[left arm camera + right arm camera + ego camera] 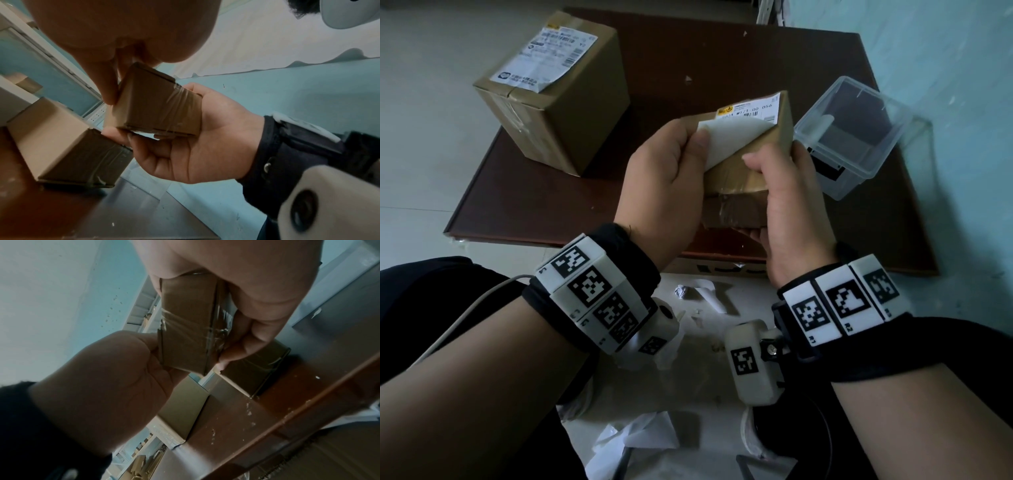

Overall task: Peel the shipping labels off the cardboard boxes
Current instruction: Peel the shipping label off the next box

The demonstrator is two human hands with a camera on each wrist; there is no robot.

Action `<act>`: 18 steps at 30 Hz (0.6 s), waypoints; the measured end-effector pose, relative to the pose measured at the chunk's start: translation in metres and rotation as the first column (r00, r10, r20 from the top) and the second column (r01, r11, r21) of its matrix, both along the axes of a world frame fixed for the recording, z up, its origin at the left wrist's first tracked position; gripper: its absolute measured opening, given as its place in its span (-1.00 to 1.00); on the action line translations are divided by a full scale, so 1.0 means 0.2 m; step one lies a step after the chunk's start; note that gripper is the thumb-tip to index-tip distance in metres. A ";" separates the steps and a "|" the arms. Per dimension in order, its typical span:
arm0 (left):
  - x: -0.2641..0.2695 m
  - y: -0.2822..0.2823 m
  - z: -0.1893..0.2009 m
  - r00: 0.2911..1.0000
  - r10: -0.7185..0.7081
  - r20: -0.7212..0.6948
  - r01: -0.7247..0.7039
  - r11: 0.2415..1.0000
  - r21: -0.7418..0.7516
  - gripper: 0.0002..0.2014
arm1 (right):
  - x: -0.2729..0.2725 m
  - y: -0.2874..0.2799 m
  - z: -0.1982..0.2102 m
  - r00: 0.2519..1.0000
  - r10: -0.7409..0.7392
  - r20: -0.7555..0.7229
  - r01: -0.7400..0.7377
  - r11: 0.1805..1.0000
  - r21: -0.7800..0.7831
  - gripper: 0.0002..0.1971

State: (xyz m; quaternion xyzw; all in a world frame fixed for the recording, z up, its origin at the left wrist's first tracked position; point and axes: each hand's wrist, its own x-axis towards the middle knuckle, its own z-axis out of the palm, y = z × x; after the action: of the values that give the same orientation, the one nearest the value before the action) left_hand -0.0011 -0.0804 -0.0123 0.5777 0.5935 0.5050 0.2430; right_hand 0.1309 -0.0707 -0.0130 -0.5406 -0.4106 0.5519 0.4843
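I hold a small taped cardboard box (739, 185) in the air above the table's front edge. My right hand (774, 159) grips it, thumb on its top face and fingers round its right side and underside. Its white shipping label (732, 137) is peeled back about halfway, blank underside up; the printed far part still sticks to the box. My left hand (698, 138) pinches the lifted corner between thumb and fingers. The left wrist view shows the small box (158, 107) from below in the right hand (195, 146). A larger box (558, 102) stands at the table's back left with its label (544, 58) in place.
An open clear plastic container (859, 137) stands at the right of the brown table (544, 202). Crumpled white paper scraps (640, 438) lie on the floor by my legs. More cardboard boxes (180, 410) show in the right wrist view.
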 end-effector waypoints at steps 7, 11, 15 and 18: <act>-0.02 0.01 0.00 0.999 0.032 0.043 -0.032 0.999 -0.011 -0.62 | -0.03 -0.03 0.00 0.999 -0.020 0.034 0.019 0.999 0.038 -0.31; -0.02 0.01 0.00 0.996 0.045 0.083 -0.043 0.999 -0.025 -0.62 | -0.03 -0.03 0.00 0.998 -0.024 0.050 0.021 0.998 0.057 -0.33; -0.01 0.01 0.00 0.993 0.049 0.110 -0.045 0.998 -0.042 -0.62 | -0.03 -0.03 -0.01 0.999 -0.033 0.041 0.030 0.997 0.066 -0.32; -0.01 0.01 0.00 0.992 0.054 0.110 -0.050 0.998 -0.039 -0.62 | -0.03 -0.03 -0.01 0.999 -0.036 0.036 0.033 0.997 0.077 -0.38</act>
State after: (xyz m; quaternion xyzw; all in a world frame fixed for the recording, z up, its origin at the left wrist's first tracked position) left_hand -0.0038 -0.0782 -0.0123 0.5286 0.6028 0.5318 0.2728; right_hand 0.1247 -0.0767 -0.0150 -0.5389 -0.4310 0.5173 0.5062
